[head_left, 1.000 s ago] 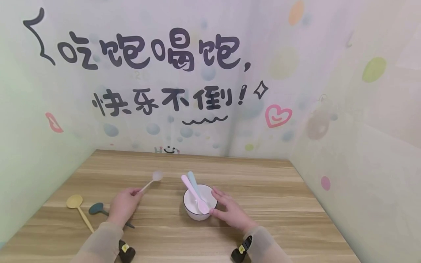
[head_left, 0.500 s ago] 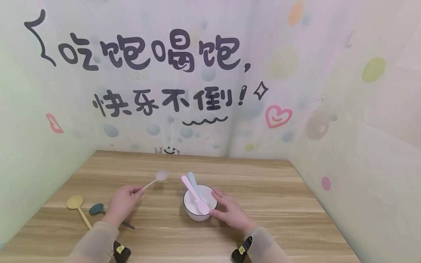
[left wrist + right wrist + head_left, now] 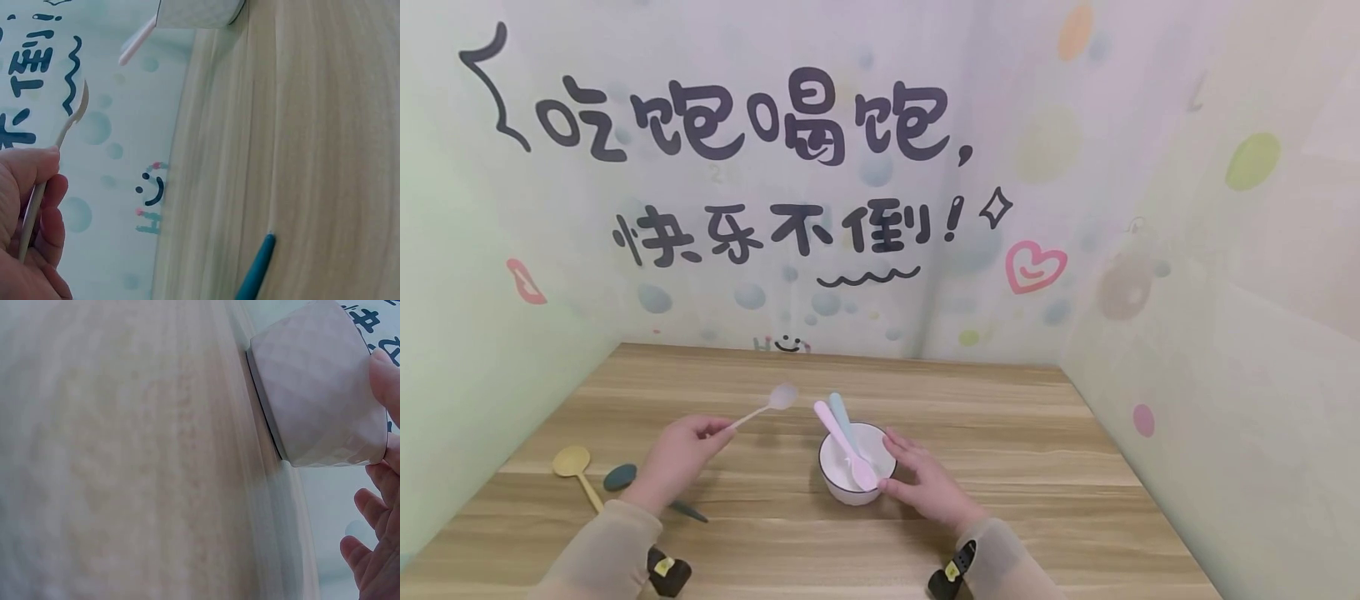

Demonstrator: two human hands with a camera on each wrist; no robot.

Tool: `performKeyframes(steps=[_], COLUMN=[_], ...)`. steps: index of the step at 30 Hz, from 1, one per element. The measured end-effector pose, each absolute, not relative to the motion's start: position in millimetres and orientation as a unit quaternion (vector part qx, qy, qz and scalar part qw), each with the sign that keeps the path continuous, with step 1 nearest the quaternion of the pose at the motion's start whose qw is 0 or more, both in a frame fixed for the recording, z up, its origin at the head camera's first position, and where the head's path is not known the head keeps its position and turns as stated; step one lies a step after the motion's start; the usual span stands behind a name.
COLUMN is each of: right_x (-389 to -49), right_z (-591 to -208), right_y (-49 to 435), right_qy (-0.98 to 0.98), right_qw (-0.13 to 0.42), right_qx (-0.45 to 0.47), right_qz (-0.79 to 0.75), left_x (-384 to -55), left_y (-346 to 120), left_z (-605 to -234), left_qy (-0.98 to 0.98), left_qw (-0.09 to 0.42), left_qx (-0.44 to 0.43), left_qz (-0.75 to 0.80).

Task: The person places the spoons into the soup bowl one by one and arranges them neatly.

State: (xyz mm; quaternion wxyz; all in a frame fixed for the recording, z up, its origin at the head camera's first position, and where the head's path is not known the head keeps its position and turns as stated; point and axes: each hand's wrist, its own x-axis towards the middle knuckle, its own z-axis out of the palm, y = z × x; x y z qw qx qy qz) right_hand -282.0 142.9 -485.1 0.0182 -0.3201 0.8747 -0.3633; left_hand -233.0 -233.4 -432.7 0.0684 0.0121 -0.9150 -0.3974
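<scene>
In my left hand [image 3: 677,458] I hold a pale spoon [image 3: 783,397] by its handle, thumb against fingers, with its head lifted toward the bowl. The left wrist view shows this spoon [image 3: 82,103] pointing up from the pinch. A white bowl [image 3: 842,490] with a dark rim stands upright on the table, its outside faceted in the right wrist view. My right hand [image 3: 932,490] clasps its right side, thumb toward the near side and fingers at the far side. A pink spoon [image 3: 831,421] and a light blue spoon [image 3: 841,412] lean inside the bowl, handles sticking out at the back.
To the left on the wooden table [image 3: 1000,433] lie a yellow spoon [image 3: 572,461] and a dark teal spoon [image 3: 620,477]. My left forearm covers part of both. Walls with printed lettering [image 3: 805,117] enclose the table at the back and sides.
My left hand has shifted slightly right and away from me, carrying the pale spoon closer to the bowl. My right hand, the bowl and the spoons in it stay where they were.
</scene>
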Motion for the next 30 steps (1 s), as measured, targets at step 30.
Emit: performKeyframes(steps=[30], right_x=[-281], right_z=[-484], right_y=[142], right_qy=[0.872], right_qw=[0.021], right_qx=[-0.319], right_qz=[-0.370], left_x=[-244], left_y=[-216], left_z=[-412], left_qy=[-0.923], left_qw=[0.016], left_qx=[-0.117], left_qz=[-0.367])
